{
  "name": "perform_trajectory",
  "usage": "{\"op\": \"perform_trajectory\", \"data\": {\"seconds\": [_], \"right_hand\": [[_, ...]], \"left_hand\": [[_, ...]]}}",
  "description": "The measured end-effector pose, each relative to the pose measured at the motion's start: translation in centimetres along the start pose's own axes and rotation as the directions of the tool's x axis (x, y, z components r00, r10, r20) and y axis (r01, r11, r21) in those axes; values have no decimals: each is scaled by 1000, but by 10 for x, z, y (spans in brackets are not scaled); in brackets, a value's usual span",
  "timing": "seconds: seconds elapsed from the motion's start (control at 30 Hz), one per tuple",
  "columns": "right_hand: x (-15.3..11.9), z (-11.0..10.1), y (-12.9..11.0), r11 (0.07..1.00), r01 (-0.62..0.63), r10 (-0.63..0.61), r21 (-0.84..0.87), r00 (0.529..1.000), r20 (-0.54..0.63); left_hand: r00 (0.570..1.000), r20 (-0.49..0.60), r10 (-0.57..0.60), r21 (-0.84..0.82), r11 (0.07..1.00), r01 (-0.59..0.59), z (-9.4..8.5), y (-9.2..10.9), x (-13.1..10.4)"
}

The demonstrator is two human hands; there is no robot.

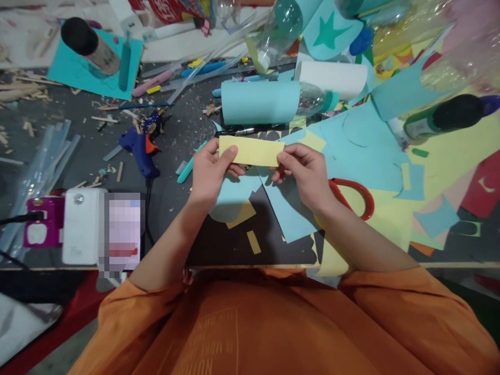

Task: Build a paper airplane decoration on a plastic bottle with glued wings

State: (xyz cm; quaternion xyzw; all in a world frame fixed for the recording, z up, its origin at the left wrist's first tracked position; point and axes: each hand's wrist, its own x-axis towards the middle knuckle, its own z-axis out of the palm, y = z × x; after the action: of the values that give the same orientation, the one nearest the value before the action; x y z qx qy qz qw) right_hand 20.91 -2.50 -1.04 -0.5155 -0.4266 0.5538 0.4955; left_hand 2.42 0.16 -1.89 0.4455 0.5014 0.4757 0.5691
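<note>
A yellow paper strip (252, 151) is stretched flat between my two hands, above the dark table (219, 250). My left hand (211, 169) pinches its left end with the thumb on top. At the other end, my right hand (304, 169) grips the strip between thumb and fingers. Just beyond the strip lies a plastic bottle wrapped in light blue paper (260, 102), on its side. Light blue paper (289, 208) and small yellow scraps (253, 242) lie beneath my hands. Red-handled scissors (365, 200) are partly hidden by my right forearm.
A blue hot glue gun (138, 151) lies to the left, near clear glue sticks (39, 172). A white power bank (80, 226) and a phone (124, 229) sit at the front left. Dark-capped bottles (449, 117), a white roll (332, 78) and paper pieces crowd the right and back.
</note>
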Motion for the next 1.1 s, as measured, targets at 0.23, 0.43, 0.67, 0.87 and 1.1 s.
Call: {"op": "perform_trajectory", "data": {"seconds": [0.23, 0.43, 0.67, 0.87, 1.1], "right_hand": [[0, 0, -1, 1000, 19, -19, -5, 1000, -21], [3, -5, 1, 995, 94, -96, -40, 995, -39], [10, -12, 9, 979, 192, -198, -65, 975, -98], [12, -14, 9, 962, 247, -258, -117, 961, -97], [14, -14, 13, 959, 260, -271, -109, 958, -92]], "left_hand": [[1000, -9, -25, -3, 1000, 25, -1, -1, 0], [998, -62, 17, -3, 1000, -18, 0, 1, -1], [990, -67, 120, 41, 992, -117, 3, 4, -6], [983, -117, 143, 56, 989, -138, 1, 3, -6], [983, -149, 106, 63, 993, -98, 1, 4, -4]]}}
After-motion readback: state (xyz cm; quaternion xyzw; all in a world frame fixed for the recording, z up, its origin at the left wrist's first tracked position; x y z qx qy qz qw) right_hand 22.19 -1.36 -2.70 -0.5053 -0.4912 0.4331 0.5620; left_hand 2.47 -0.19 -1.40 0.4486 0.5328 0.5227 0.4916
